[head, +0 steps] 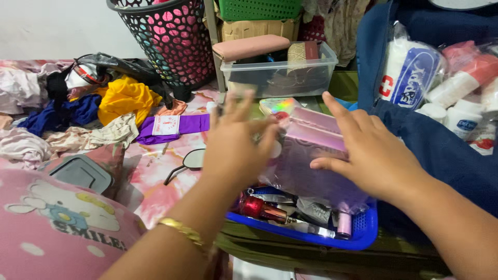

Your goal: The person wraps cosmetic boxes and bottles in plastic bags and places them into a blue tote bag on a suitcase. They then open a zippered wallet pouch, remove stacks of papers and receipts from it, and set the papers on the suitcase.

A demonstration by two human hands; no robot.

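1. I see the left hand (pixel 233 142), blurred, fingers spread and apparently empty, over the blue basket (pixel 363 233).
2. The right hand (pixel 371 150) presses flat, fingers wide, on the pink pouch (pixel 311 155) in that basket.
3. Risk: the overfull basket tips, spilling the red bottle (pixel 259 208).

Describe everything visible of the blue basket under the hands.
The blue basket is a shallow plastic tray with a perforated wall and rounded corner. It sits low in front of the person, holding small cosmetics, among them a red bottle, and a pink translucent pouch. The left hand and right hand are on the pouch above it; neither clearly touches the basket.
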